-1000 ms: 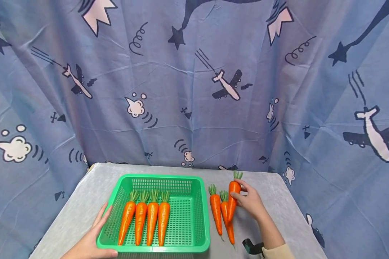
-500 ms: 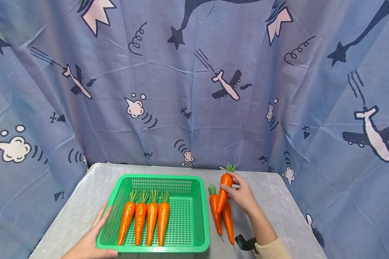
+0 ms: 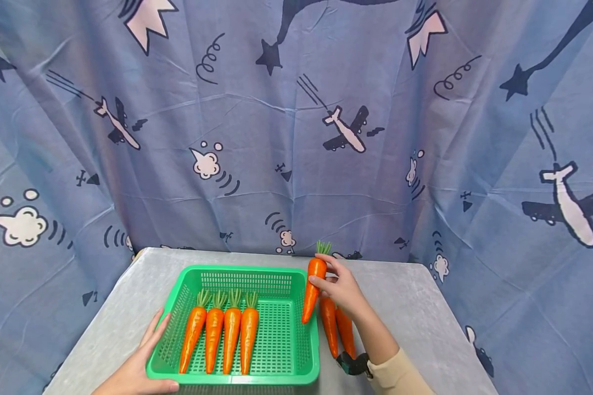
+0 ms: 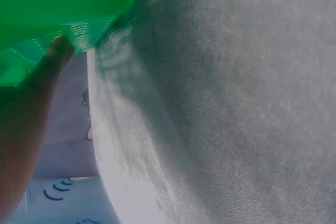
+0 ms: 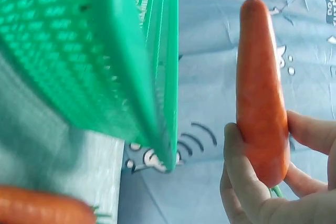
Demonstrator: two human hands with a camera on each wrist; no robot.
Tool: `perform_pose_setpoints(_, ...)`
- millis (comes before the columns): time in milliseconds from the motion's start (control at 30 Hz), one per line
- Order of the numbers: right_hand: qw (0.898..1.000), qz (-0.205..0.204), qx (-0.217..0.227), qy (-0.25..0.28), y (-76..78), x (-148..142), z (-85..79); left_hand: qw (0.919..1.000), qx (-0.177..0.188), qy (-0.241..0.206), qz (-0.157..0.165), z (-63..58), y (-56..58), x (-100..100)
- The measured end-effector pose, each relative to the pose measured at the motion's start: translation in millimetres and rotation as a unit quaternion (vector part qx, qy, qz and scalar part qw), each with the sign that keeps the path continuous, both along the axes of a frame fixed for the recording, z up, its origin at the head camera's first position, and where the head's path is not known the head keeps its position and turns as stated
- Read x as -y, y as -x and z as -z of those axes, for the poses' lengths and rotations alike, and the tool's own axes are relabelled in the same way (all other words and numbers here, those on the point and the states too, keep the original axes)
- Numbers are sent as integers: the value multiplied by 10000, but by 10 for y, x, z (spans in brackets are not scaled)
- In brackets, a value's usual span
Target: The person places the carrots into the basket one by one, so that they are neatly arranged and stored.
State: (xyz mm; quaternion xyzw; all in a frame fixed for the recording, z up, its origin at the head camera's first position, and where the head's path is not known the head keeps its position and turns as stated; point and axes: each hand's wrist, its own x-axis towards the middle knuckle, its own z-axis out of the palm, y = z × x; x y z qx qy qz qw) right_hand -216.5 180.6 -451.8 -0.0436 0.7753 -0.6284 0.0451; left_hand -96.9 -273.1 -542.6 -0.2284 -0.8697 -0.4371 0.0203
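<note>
My right hand (image 3: 343, 286) grips an orange carrot (image 3: 314, 285) near its leafy top, over the right rim of the green basket (image 3: 237, 379). In the right wrist view the carrot (image 5: 260, 87) is held between thumb and fingers, its tip pointing away from the hand. My left hand (image 3: 140, 365) rests against the basket's left side, thumb along the front rim and fingers spread on the outer wall. Several carrots (image 3: 232, 334) lie side by side in the left half of the basket, tops toward the back.
Two more carrots lie on the grey table (image 3: 405, 307) right of the basket, partly hidden by my right arm; one carrot (image 3: 329, 326) is nearer the basket. A black strap (image 3: 353, 364) is on the right wrist. A blue patterned curtain (image 3: 296, 137) surrounds the table.
My right hand has lifted the carrot off the right-hand pile and carried it left, up to the basket's right rim. The left hand and basket have stayed in place.
</note>
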Motion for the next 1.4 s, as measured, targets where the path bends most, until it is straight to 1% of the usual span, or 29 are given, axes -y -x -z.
perform_pose_setpoints(133, 9990, -441, -23, 97, 9, 166, -47, 10000, -34, 44, -26, -16, -5, -6)
perform_pose_setpoints(233, 9966, -811, -76, 159, 15, 284, -63, 10000, -41, 27, -18, -20, -11, -13)
perform_pose_setpoints(333, 9937, -1085, -83, 286, 23, 393, -68, 10000, -36, 11, 5, -22, -17, -22)
perform_pose_setpoints(567, 9906, -1318, 104, 357, 46, 575, -46, 9998, 200, 60, -61, -29, -17, -22)
perform_pose_setpoints(833, 9876, -1436, 475, 417, 126, 764, 70, 9998, 143, 131, -85, -19, -10, -11)
perform_pose_setpoints(933, 9873, -1448, 618, 228, 135, 847, 119, 9999, 104, 101, -72, -1, -7, -7)
perform_pose_setpoints(1133, 9836, -1594, 814, -210, 121, 987, 220, 9998, -179, 112, -46, 36, -6, -2)
perform_pose_setpoints(1200, 9827, -1611, 843, -355, 120, 1023, 244, 9997, -220, 126, -54, 23, -10, -6)
perform_pose_setpoints(1300, 9807, -1592, 854, -747, 117, 1066, 280, 9996, -236, 131, -68, -10, -17, -13)
perform_pose_setpoints(1400, 9759, -1597, 918, -1167, 92, 1099, 308, 9997, -189, 127, -78, -32, -23, -17)
